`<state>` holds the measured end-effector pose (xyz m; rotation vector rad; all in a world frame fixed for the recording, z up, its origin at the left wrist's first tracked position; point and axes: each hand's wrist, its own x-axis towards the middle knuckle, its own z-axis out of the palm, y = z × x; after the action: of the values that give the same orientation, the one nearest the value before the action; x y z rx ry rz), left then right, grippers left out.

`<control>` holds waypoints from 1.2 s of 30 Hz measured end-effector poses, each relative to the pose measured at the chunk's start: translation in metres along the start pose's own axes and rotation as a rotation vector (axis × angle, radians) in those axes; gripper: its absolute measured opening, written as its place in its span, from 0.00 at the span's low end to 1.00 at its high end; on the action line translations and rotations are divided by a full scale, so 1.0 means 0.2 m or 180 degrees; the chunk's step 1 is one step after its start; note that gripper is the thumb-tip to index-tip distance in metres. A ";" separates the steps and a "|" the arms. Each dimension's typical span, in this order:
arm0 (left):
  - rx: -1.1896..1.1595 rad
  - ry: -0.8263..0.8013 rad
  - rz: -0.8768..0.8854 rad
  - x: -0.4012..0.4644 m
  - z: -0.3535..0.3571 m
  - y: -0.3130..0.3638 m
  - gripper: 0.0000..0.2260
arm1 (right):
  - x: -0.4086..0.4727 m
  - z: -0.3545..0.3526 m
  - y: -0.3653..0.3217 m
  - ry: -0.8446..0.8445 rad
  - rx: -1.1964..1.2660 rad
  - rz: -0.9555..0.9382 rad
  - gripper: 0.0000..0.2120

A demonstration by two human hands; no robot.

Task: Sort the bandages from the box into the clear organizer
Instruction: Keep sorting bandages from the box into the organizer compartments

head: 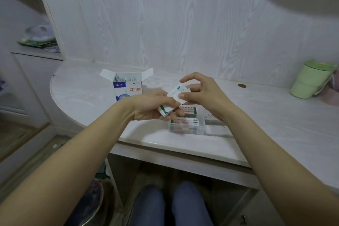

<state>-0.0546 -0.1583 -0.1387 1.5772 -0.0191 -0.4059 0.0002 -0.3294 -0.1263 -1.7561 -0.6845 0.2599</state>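
1. Two bare hands meet above the front of the white table (88,97), sharing one small stack of bandages (172,100).
2. The left hand (152,106) lies palm up under the stack, its fingers curled round the lower end and the thumb pressing on top.
3. The right hand (200,93) pinches the upper end of the stack between thumb and middle fingers; its index finger is lifted and bent, touching nothing.
4. The clear organizer (192,126) sits on the table just below the hands, with more green-printed bandages lying flat in its left compartment.
5. The bandage box (127,88) stands upright behind the left hand, flaps open, wrappers showing at its mouth.
6. A green cup (310,80) stands well apart at the far right of the table.
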 end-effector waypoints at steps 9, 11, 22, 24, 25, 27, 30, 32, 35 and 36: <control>-0.0332 0.0362 0.0255 0.01 0.00 -0.03 0.17 | 0.00 0.02 0.04 0.0456 0.0012 0.0237 0.09; -0.0390 0.0486 0.0243 0.01 0.01 -0.03 0.14 | 0.00 0.02 0.05 0.0477 -0.0019 0.0263 0.08; -0.0421 0.1506 0.0555 0.00 -0.04 -0.02 0.11 | 0.03 -0.08 0.15 0.0830 0.1579 0.0531 0.03; -0.0437 0.1629 0.0552 0.01 -0.04 -0.03 0.12 | 0.03 -0.07 0.18 0.0871 0.0600 0.0446 0.05; -0.0450 0.1666 0.0547 0.01 -0.04 -0.03 0.12 | 0.04 -0.08 0.20 0.0915 0.0184 0.0432 0.06; -0.0473 0.1696 0.0548 0.01 -0.04 -0.04 0.12 | 0.06 -0.08 0.22 0.0952 -0.0270 0.0404 0.05; -0.0491 0.1678 0.0554 0.02 -0.04 -0.04 0.11 | 0.07 -0.07 0.23 0.0932 -0.0637 0.0390 0.04; -0.0449 0.1651 0.0558 0.03 -0.04 -0.03 0.10 | 0.07 -0.05 0.24 0.0884 -0.0975 0.0335 0.03; -0.0410 0.1624 0.0549 0.04 -0.03 -0.03 0.10 | 0.07 -0.01 0.24 0.0755 -0.1430 0.0203 0.03; -0.0394 0.1616 0.0545 0.04 -0.03 -0.04 0.10 | 0.07 0.00 0.24 0.0719 -0.1567 0.0158 0.03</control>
<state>-0.0467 -0.1553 -0.1478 1.5039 0.2550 0.1316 0.0259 -0.3286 -0.1684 -2.2310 -0.5701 -0.0848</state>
